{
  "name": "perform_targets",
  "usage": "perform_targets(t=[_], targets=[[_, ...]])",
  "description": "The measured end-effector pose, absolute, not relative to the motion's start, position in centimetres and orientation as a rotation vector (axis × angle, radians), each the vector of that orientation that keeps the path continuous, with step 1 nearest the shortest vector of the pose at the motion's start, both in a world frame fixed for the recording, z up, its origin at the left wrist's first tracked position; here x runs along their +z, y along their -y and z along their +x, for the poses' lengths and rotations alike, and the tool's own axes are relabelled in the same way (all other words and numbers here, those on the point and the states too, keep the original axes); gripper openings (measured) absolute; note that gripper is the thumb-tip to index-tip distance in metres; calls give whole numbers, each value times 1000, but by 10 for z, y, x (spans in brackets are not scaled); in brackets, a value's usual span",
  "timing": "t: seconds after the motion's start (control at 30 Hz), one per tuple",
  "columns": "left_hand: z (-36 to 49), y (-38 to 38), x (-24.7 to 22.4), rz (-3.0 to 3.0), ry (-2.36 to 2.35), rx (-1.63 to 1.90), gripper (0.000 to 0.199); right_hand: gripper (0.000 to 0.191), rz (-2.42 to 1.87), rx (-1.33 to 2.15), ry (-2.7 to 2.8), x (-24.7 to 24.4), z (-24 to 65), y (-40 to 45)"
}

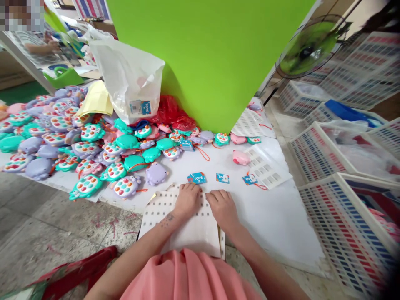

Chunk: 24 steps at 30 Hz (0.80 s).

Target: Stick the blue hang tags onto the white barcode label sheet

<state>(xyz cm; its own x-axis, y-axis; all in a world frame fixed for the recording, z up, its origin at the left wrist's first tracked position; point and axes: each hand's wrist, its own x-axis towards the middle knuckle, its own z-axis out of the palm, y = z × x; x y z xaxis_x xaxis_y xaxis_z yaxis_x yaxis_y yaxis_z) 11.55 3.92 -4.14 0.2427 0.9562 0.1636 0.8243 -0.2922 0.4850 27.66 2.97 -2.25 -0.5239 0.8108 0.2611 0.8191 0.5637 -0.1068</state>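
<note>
A sheet of small square stickers [175, 218] lies at the table's near edge, over my lap. My left hand [189, 199] rests on its upper part with the fingers curled together near a blue TOYS tag [197, 178]. Beside it my right hand [222, 205] is at the sheet's right edge, fingertips bent together; whatever either hand pinches is too small to make out. A second blue tag [222, 178] lies just beyond my right hand, and a third tag [250, 179] with an orange string is farther right.
Purple, teal and pink animal toys [86, 186] are heaped on the left. Behind them stands a white plastic bag [126, 75] by a green panel [206, 54]. Another label sheet [268, 168] lies right. White crates [340, 216] and a fan [306, 52] stand beyond; a person sits far left.
</note>
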Motion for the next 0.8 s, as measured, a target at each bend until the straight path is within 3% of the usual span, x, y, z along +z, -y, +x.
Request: perform_targets(t=[0.17,0.5,0.8], targets=[[115,-39,-40,2207,-1633,621,17,19,-1326,257,2320,-15,280,-43],[115,-39,-41,2187,-1646,614,19,24,-1417,-140,2581,-14,277,-29],[115,-39,-41,2211,-1639,631,17,11,-1442,172,2433,-20,271,-38]])
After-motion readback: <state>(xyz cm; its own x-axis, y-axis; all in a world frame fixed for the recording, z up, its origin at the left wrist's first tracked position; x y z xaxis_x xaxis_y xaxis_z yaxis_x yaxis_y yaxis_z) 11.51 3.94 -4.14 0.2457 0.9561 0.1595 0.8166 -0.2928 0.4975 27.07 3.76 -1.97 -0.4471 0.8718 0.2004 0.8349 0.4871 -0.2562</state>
